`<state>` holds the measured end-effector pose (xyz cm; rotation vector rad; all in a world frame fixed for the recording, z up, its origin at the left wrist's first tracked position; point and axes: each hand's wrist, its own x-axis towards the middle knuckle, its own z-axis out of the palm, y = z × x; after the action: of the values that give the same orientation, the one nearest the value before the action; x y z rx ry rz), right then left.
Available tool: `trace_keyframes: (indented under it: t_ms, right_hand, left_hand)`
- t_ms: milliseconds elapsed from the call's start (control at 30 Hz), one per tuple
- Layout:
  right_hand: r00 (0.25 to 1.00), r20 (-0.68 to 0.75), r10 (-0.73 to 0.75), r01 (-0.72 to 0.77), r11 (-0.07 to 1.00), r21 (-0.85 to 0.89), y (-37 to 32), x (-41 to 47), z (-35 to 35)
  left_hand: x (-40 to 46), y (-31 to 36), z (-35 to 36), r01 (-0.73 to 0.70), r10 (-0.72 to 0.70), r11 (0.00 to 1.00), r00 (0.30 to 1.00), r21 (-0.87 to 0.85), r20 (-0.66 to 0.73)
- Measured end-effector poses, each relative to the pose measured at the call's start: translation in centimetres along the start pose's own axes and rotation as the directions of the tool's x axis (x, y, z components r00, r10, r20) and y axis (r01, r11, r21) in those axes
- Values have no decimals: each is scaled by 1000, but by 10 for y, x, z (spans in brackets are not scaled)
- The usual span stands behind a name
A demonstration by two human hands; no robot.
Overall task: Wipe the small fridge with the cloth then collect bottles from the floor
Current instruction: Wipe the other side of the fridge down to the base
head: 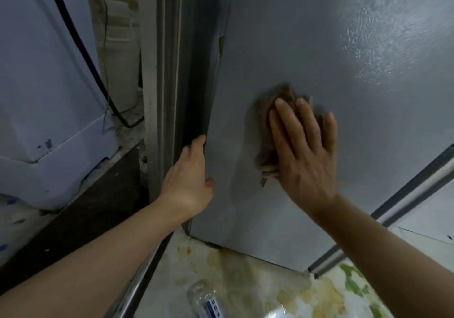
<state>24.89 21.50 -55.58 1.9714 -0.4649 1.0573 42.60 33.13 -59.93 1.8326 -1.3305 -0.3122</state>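
A: Nearest? Clear bottle [205, 301] lying on stained floor [245, 268], below fridge [319, 47].
B: Hands?
A: Right hand [305, 150] flat, pressing brown cloth [275, 111] on the grey side; left hand [190, 180] grips its edge.

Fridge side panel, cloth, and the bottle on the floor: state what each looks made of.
Fridge side panel: likely painted metal, grey, pebbled sheen under the glare.
Cloth: soft brownish fabric, bunched under the right hand.
Bottle: clear plastic, seemingly, with a blue label.

Dim, soft-focus wide-angle view with curved edges; a bright glare patch sits on the grey textured metal fridge panel [368, 54], and the brown cloth [275, 111] is motion-blurred.
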Motion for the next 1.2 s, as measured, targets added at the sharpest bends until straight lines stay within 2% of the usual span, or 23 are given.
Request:
trace_keyframes:
  t_ms: [33, 100, 200, 267, 333, 400, 500, 600, 633, 700, 767, 833, 933, 1000, 1067, 1133, 1200]
  right_hand:
    - [1000, 24, -4, 4, 1000, 23, -7, -12, 3]
    - [977, 146, -154, 150, 988, 41, -16, -47, 5]
    - [840, 382, -386, 398, 916, 51, -12, -80, -6]
    - [808, 413, -421, 439, 897, 56, 0, -78, -14]
    - [866, 310, -391, 401, 916, 35, 21, -66, -22]
    - [943, 186, -276, 283, 959, -8, 48, -49, -32]
    - [991, 71, -109, 112, 993, -33, 65, -37, -44]
    - [973, 183, 143, -173, 971, 163, 44, -51, -38]
    - [964, 207, 166, -209, 957, 202, 34, -60, -36]
    - [967, 254, 14, -60, 983, 176, 22, -85, -35]
    - [925, 328, -190, 145, 977, 160, 21, -108, -37]
    - [909, 347, -230, 187, 970, 154, 31, -111, -43]
    - [958, 266, -103, 67, 988, 143, 69, -94, -60]
    - [968, 233, 91, -130, 978, 161, 101, -82, -73]
    - [935, 207, 290, -328, 926, 186, 118, -78, -78]
    - [929, 217, 300, -331, 935, 128, 117, -88, -74]
    - [936, 307, 172, -191, 981, 31, 110, -117, -68]
  left_hand:
    - [0, 0, 1, 5, -5, 1000, 1000, 14, -10]
    - [-1, -1, 3, 13, -13, 999, 1000, 33, -7]
    - [-2, 0, 3, 23, -24, 999, 1000, 38, 5]
    - [-2, 1, 4, 33, -33, 999, 999, 40, 9]
    - [-3, 3, 5, 49, -49, 998, 999, 38, 6]
    - [-4, 5, 7, 57, -57, 998, 998, 42, -6]
    - [-5, 9, 10, 59, -58, 997, 998, 41, -32]
    - [-5, 8, 14, 63, -61, 997, 997, 36, -53]
    - [-6, 8, 15, 60, -58, 998, 997, 34, -56]
    - [-6, 6, 14, 53, -51, 998, 997, 40, -55]
    - [-5, 5, 14, 50, -48, 998, 998, 43, -47]
    - [-5, 5, 14, 49, -47, 998, 998, 37, -35]
    - [-4, 5, 12, 50, -50, 998, 999, 35, -12]
    - [-2, 5, 13, 47, -47, 999, 999, 27, 0]
    - [-2, 6, 15, 39, -39, 999, 999, 35, -17]
    - [-3, 6, 20, 46, -41, 996, 997, 73, -71]
    - [-5, 5, 25, 52, -40, 993, 992, 103, -121]
